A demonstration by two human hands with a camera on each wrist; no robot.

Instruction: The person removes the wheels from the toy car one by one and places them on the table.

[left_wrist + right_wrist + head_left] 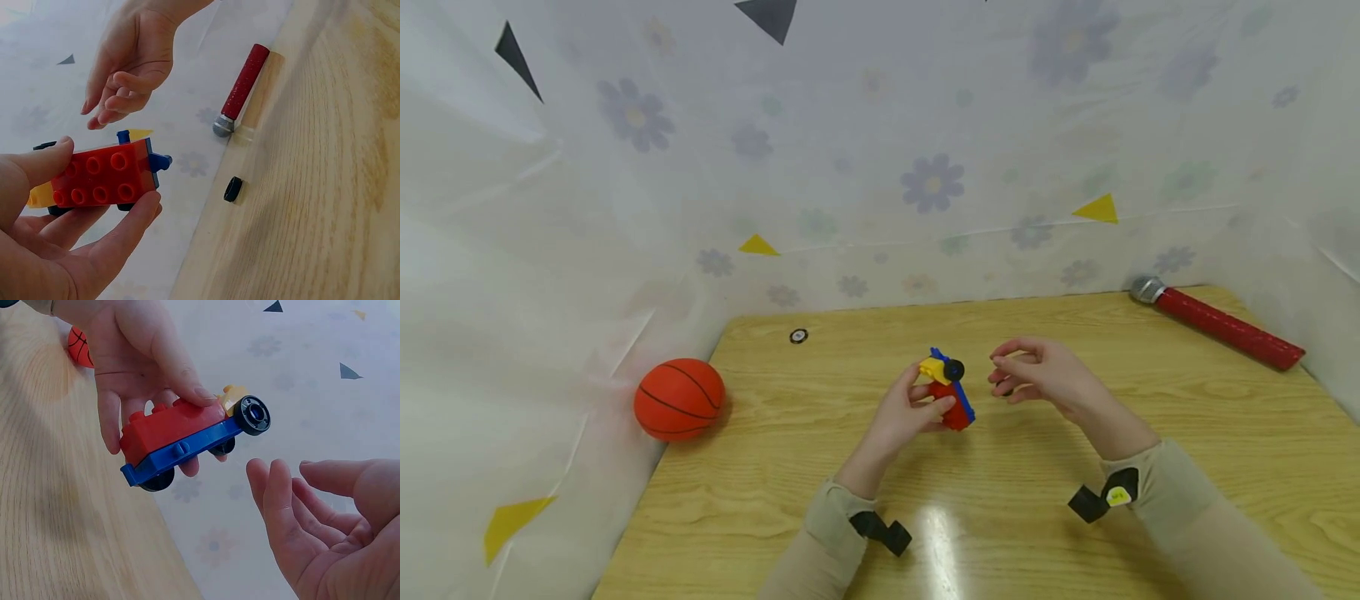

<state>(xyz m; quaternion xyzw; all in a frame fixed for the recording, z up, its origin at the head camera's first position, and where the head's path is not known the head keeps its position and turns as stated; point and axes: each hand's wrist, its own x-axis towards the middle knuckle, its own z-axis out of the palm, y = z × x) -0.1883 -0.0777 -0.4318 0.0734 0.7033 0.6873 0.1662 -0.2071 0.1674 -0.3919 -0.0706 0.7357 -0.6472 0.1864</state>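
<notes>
My left hand (901,415) grips a toy block car (955,407) above the table, thumb on one side and fingers on the other. A red studded block (103,176) and a yellow block (234,400) sit on its blue base (187,449). Black wheels show on it, one fitted wheel (252,415) facing the right hand; a bare blue peg (181,449) sticks out on the same side. To the car's right, apart from it, my right hand (1047,377) has loosely bent fingers and holds nothing. A loose black wheel (233,189) stands on the table, mostly behind the right fingers in the head view.
An orange toy basketball (680,400) rests at the table's left edge. Toward the back left lies a small round black-rimmed disc (799,336). A red microphone (1221,325) lies at the back right. Flower-patterned sheeting (880,167) surrounds the wooden table (760,500).
</notes>
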